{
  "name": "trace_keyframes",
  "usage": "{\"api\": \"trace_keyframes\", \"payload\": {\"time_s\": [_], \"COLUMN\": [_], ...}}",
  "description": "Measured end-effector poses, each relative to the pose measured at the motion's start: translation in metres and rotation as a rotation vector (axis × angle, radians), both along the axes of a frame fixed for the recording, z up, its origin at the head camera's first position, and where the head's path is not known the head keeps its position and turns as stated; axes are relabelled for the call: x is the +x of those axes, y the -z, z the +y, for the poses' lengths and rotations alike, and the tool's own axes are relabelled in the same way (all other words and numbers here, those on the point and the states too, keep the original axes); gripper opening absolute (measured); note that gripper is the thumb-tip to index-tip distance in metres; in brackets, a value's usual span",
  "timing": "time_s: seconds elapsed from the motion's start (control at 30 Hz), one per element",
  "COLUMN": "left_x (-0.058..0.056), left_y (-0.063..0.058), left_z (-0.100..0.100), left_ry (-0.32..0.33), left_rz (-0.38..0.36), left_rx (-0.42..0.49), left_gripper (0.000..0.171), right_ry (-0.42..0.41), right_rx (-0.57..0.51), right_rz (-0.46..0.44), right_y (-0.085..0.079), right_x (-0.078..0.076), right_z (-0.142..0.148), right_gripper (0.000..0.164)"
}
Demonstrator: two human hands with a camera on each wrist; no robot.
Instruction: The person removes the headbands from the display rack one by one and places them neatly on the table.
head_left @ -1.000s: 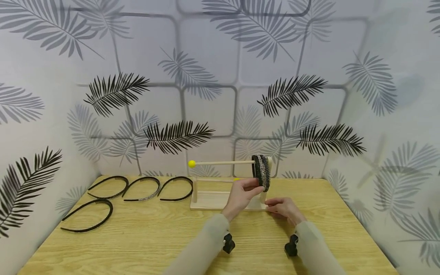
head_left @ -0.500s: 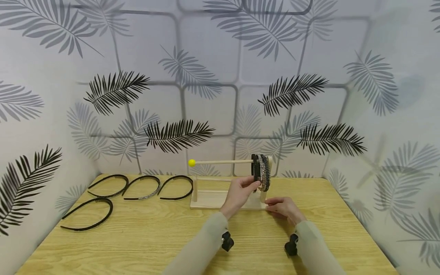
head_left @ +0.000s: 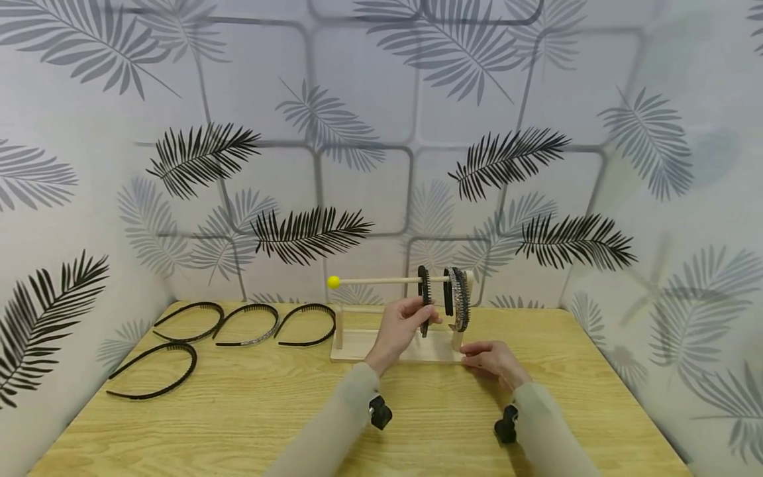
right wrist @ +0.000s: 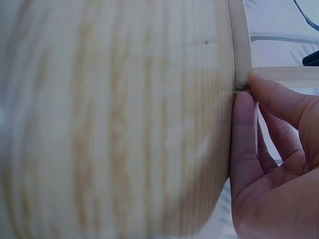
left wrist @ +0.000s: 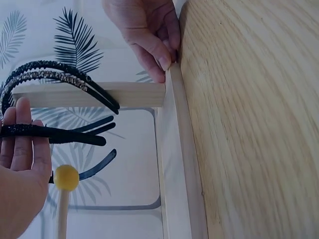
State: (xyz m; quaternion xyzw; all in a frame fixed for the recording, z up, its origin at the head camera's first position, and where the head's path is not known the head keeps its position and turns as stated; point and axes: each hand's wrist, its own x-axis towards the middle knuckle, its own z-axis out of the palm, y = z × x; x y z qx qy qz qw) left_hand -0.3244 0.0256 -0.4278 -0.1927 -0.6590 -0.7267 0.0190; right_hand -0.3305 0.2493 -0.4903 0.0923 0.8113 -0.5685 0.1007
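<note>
A wooden headband stand [head_left: 363, 354] rests on the table, its upper rod [head_left: 381, 281] ending at the left in a yellow ball [head_left: 334, 282]. My left hand [head_left: 398, 328] pinches a black toothed headband [head_left: 424, 311] that loops over this rod. To its right, several black and glittery headbands [head_left: 459, 301] hang bunched against the right upright. In the left wrist view, the held black headband [left wrist: 75, 134] lies across the fingers, its ends free. My right hand [head_left: 493, 361] pinches the front right corner of the stand's base, thumb on top and fingers at the side.
On the left of the wooden table [head_left: 238, 424], several headbands lie flat: one in front [head_left: 152, 372], and a row behind with a glittery-edged headband [head_left: 247, 326] in it. A leaf-patterned backdrop [head_left: 381, 192] stands close behind the stand.
My left hand has moved left along the rod, drawing one black headband away from the bunch at the right upright. My right hand has stayed at the base corner.
</note>
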Motion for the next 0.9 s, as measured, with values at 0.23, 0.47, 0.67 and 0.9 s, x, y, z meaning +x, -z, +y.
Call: {"api": "trace_keyframes", "payload": {"time_s": [0.23, 0.47, 0.67, 0.9], "left_x": [0.000, -0.001, -0.001, -0.002], "left_y": [-0.001, 0.000, -0.001, -0.003], "left_z": [-0.013, -0.028, -0.041, -0.058], "left_ry": [0.015, 0.003, 0.001, 0.007], "left_rz": [-0.020, -0.039, -0.038, -0.043], "left_rx": [0.011, 0.006, 0.034, 0.049], "left_gripper": [0.024, 0.027, 0.028, 0.029], "right_ry": [0.024, -0.024, -0.029, -0.022], "right_rx": [0.000, 0.005, -0.017, -0.016], "right_rz": [-0.004, 0.014, 0.020, 0.004], "right_y": [0.001, 0.000, -0.001, -0.001], "right_x": [0.000, 0.001, 0.002, 0.002], "right_z": [0.000, 0.002, 0.002, 0.001], "right_gripper": [0.030, 0.032, 0.032, 0.033]}}
